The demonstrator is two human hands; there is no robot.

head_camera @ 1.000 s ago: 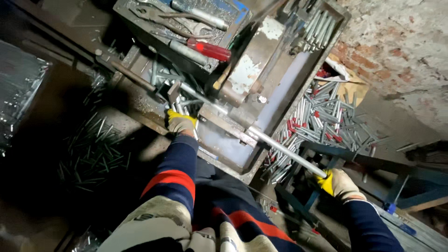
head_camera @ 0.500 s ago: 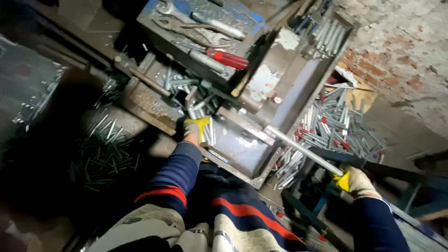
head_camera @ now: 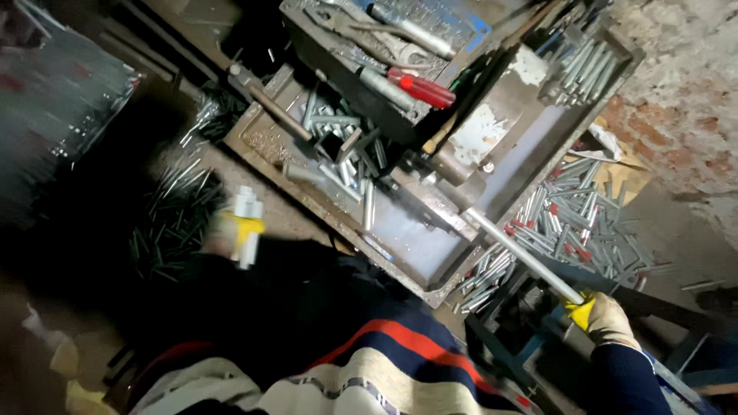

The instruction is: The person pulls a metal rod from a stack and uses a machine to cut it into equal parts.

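A long, round, bare-metal lever bar (head_camera: 516, 252) runs on a slant from the grey press block at the middle of the metal tray down toward the lower right; its far end sits inside the gloved right hand's (head_camera: 607, 321) closed grip. A few short silvery metal tubes (head_camera: 247, 209), pale and blurred, stand bunched upright in the gloved left hand (head_camera: 234, 234), just left of the tray's near edge.
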